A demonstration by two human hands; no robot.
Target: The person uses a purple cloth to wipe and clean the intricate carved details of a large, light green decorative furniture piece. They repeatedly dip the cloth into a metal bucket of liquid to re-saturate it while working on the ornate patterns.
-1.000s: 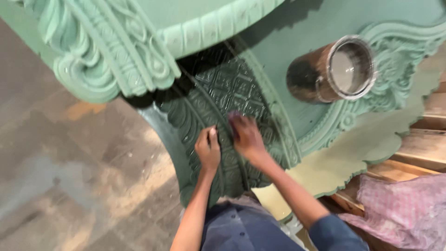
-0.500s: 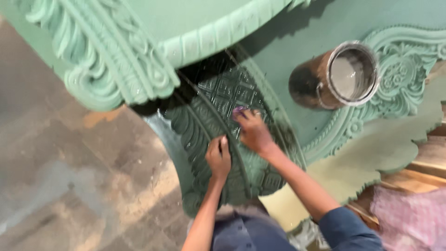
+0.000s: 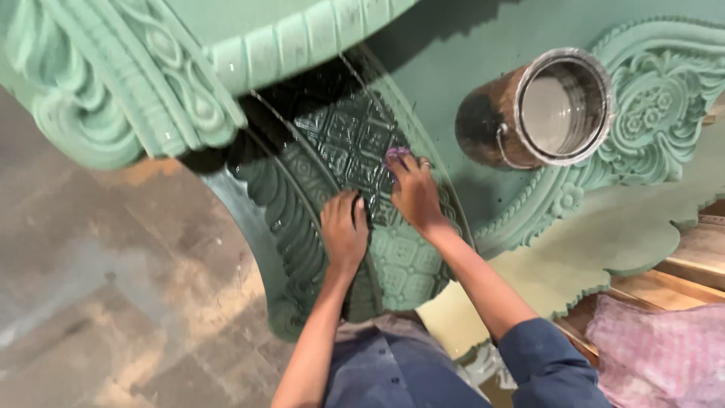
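Item: carved green panel (image 3: 355, 143), wet | right hand (image 3: 411, 193) pinching purple pad (image 3: 396, 154) | left hand (image 3: 343, 230) pressed flat | risk: tin (image 3: 540, 109) (tilted) may spill if nudged

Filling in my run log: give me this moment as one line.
left hand: flat on wet green carved panel | right hand: presses small purple pad on panel | metal paint tin: beside, apart
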